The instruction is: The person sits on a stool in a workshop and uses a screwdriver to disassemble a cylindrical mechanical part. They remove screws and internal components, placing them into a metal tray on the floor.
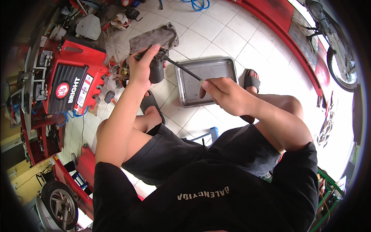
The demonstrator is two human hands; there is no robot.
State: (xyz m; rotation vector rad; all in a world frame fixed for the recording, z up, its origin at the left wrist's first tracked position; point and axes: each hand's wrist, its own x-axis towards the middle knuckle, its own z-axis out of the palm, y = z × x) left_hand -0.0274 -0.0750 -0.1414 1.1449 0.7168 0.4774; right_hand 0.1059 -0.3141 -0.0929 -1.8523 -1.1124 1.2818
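My left hand (142, 66) is closed around a dark mechanical part (156, 71) with a black cylindrical body, held up above the floor; it resembles a carburetor, but I cannot make out its exact kind. From its upper side a thin black rod (184, 70) slants down to the right. My right hand (228, 94) pinches the near end of that rod, with thumb and fingers together. Below the rod, a shallow grey metal tray (218, 69) lies on the tiles between my feet. Just beyond my left hand is a crumpled grey cloth (151, 38).
A red and black machine (69, 79) stands at the left, with a hammer (110, 96) beside it. A red platform edge (286, 50) runs along the right, near a motorcycle wheel (344, 69). Another wheel (58, 205) is at lower left. A blue hose (197, 4) lies at the far side.
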